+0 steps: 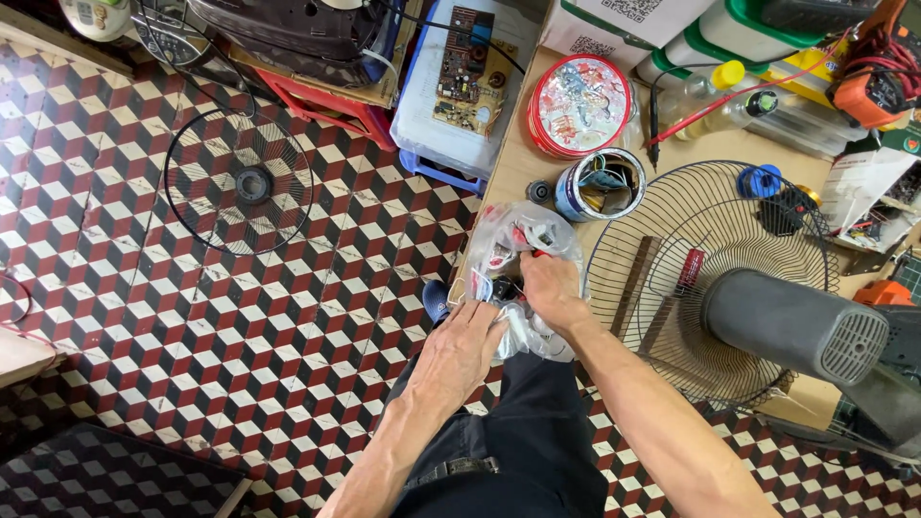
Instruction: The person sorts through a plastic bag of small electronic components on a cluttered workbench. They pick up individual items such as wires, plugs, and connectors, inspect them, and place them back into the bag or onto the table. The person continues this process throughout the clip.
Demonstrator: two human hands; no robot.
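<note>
A clear plastic bag [523, 235] full of small red, black and white parts lies at the near left edge of a wooden workbench [526, 163]. My left hand [462, 350] grips the bag's near side and holds it apart. My right hand [550, 288] reaches into the bag's mouth, fingers closed around something small inside; what it pinches is hidden by the plastic. Both forearms come up from the bottom of the view over my dark trousers.
A wire fan guard [705, 273] with a grey fan motor [796, 326] lies on the bench to the right. Behind the bag stand an open tin can [602, 184] and a round red lid [580, 105]. Another fan guard [238, 182] lies on the tiled floor.
</note>
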